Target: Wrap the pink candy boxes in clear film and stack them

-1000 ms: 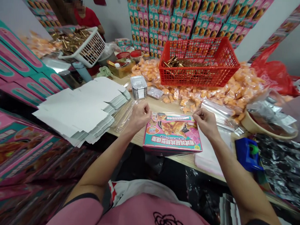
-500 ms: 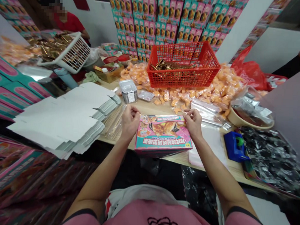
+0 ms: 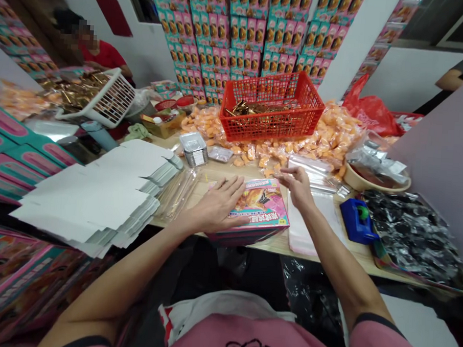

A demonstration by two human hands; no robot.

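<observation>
A pink and teal printed carton (image 3: 273,202) lies on the wooden table in front of me, picture side up. My left hand (image 3: 219,206) rests flat across the left part of its top, fingers stretched out and covering some of the print. Just off the carton's far right corner is my right hand (image 3: 298,186), its index finger extended and the others loosely bent. I see nothing held in it. Beneath and beside that hand lie clear plastic bags (image 3: 309,223).
Flat white carton blanks (image 3: 88,187) are stacked at left. Foil trays (image 3: 193,147) stand behind the carton. A red basket (image 3: 270,126) of gold packets sits among orange wrapped pieces (image 3: 341,129). At right are a blue tape dispenser (image 3: 356,222) and black packets (image 3: 409,237). A co-worker (image 3: 106,55) sits at back left.
My left hand has left the carton's far left corner and now lies flat on its top. My right hand has released the right corner, its index finger stretching out.
</observation>
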